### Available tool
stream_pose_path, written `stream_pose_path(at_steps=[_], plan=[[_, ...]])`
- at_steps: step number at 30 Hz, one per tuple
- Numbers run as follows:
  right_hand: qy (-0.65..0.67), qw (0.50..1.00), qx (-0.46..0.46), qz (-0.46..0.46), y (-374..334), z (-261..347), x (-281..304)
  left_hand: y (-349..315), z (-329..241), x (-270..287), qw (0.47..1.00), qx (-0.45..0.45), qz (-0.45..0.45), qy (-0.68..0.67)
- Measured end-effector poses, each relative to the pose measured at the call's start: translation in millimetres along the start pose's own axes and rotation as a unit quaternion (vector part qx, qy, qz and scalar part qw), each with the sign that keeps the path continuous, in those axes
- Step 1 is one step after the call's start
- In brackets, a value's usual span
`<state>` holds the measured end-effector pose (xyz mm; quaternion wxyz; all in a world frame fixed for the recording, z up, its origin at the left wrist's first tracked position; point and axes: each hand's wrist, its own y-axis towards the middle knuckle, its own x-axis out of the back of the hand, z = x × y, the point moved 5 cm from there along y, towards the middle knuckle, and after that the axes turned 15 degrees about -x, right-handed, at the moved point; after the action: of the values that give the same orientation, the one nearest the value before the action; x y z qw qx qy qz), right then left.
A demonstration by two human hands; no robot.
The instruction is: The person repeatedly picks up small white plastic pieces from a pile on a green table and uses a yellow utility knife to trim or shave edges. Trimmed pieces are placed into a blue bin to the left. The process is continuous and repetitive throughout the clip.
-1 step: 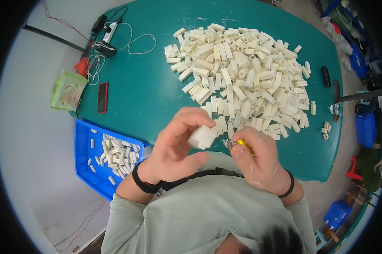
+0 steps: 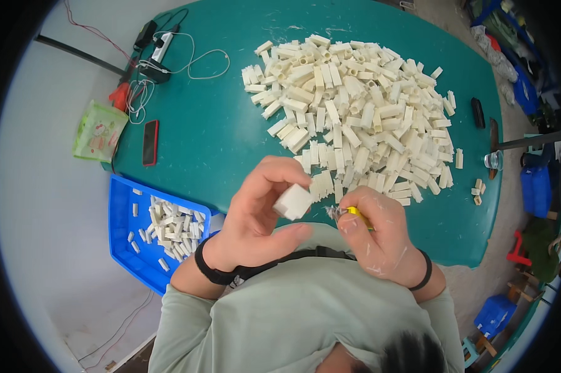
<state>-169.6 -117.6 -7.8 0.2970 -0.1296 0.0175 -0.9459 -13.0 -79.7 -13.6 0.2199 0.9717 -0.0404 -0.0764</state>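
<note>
white and squarish, the block (image 2: 293, 201) is in your left hand (image 2: 252, 217), grasped by your bent fingers, with your thumb stretched out below it; whether the thumb presses on it i cannot tell. the block is raised in front of you, on the near side of the pile (image 2: 361, 105), with one pale flat face turned toward your right. your right hand (image 2: 385, 236) is closed round a tool (image 2: 359, 214), its yellow handle mostly hidden in your grasp; the grey tip points left toward the block, near it but apart, and is too blurred to make out. white smears mark the back of that hand, and each of your wrists wears a black band. past your hands, the pile of pale hollow tubes is heaped on the green table (image 2: 224, 137), some with open ends showing, a few lying loose round its edge. on your left, the blue tray (image 2: 124, 248) holds small white pieces (image 2: 175, 229), most bunched toward its right side, others scattered. beyond it a red-edged phone (image 2: 150, 144) lies on the table, with a green bag (image 2: 96, 132) just beside it and a white cable (image 2: 207, 78) looping farther up. on your right, a clear cup (image 2: 493, 160) stands near the table's edge.
</note>
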Motion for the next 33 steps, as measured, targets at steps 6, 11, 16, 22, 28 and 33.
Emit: stream_pose_path(at_steps=[6,11,16,22,28,33], plan=[[-0.058,0.996,0.058,-0.018,-6,14,-8,-11,-15,0,0.987,-0.107,0.008,0.119],[-0.082,0.993,0.082,-0.034,-8,19,-10,-13,-30,0,0.965,-0.132,-0.004,0.225],[-0.095,0.989,0.101,-0.052,-10,21,-12,-17,-29,-1,0.969,-0.163,-0.052,0.177],[-0.109,0.985,0.111,-0.073,-10,22,-12,-15,-31,-2,0.958,-0.16,-0.028,0.238],[-0.107,0.985,0.113,-0.08,-10,20,-11,-15,-31,-1,0.963,-0.175,-0.052,0.197],[-0.113,0.984,0.119,-0.076,-9,20,-10,-14,-30,-1,0.965,-0.19,-0.044,0.173]])
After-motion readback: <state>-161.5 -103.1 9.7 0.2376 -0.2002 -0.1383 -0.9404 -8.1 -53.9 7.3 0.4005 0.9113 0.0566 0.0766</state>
